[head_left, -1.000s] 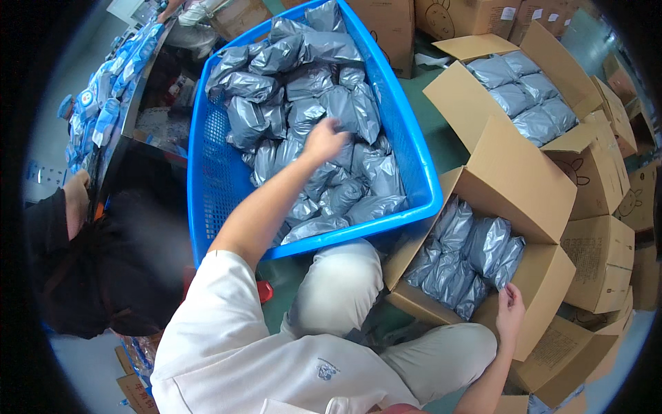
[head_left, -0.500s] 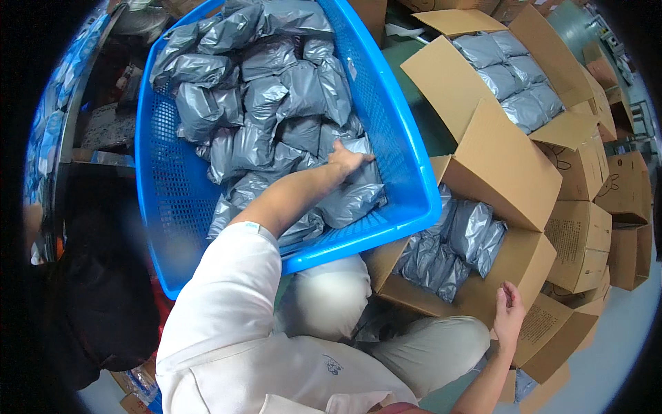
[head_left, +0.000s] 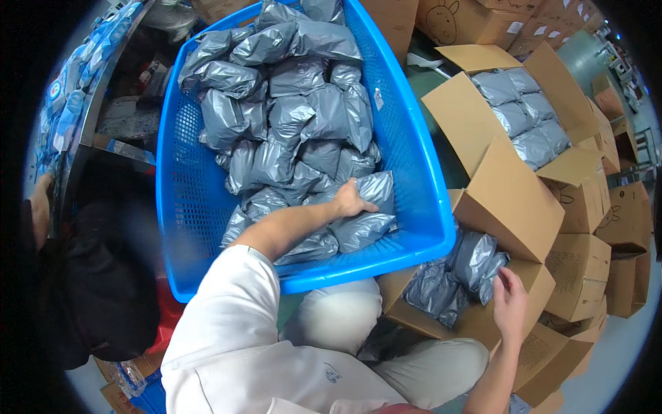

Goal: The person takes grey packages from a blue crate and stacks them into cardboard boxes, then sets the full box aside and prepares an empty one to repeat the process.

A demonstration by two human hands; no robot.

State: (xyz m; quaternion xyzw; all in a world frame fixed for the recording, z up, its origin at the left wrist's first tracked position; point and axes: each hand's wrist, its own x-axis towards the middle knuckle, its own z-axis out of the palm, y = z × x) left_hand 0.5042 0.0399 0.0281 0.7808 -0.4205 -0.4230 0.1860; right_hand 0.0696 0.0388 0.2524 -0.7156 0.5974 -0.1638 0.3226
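Grey plastic mailer bags (head_left: 289, 117) are heaped in a large blue plastic basket (head_left: 426, 172). Reaching into its near right part, my left hand (head_left: 353, 199) grips one grey mailer bag (head_left: 378, 188), its fingers partly hidden against the plastic. My right hand (head_left: 510, 303) holds nothing; its fingers are loosely bent and apart, over the right side of an open cardboard box (head_left: 476, 332). More grey mailer bags (head_left: 472, 259) lie packed inside that box, just left of this hand. The basket's rim overlaps the box's left corner.
A second open carton (head_left: 452, 103) with rows of grey bags (head_left: 514, 103) stands beyond the near box. Stacked cartons (head_left: 576, 265) line the right side. At far left another person's hand (head_left: 40, 207) shows beside a dark bulky shape (head_left: 103, 276).
My left hand has drawn back toward me inside the basket, the gripped bag shifting with it. The view has shifted, so the basket sits lower and farther right. My right hand stays by the box.
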